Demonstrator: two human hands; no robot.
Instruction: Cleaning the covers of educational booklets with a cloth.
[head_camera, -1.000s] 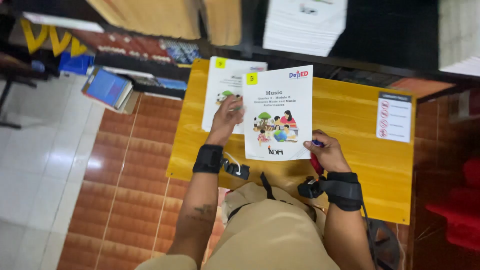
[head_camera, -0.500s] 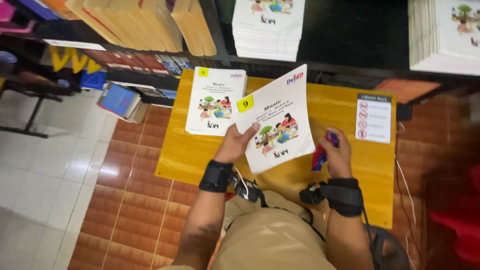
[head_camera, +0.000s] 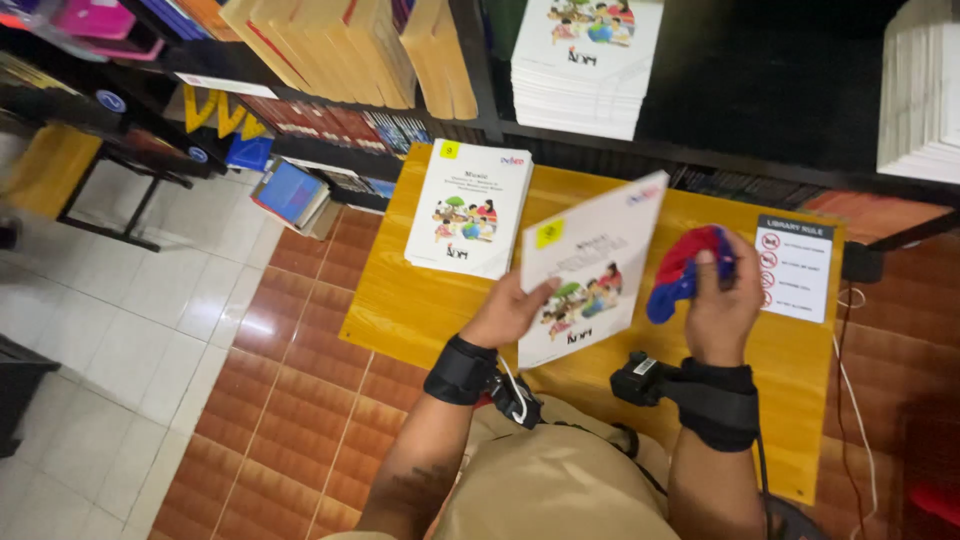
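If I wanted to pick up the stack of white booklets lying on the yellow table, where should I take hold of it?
Probably by its near short edge, coming from the person's side. The stack of booklets lies flat on the yellow table, and that edge faces bare tabletop, so fingers can slip under it. The far edge sits close to the dark shelf.

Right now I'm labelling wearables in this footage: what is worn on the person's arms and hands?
Both hands, left hand and right hand, are bare and gloveless. Each wrist carries a broad black strap with a small black device clipped on; a thin white cable loops at the left one. No sleeves reach the forearms.
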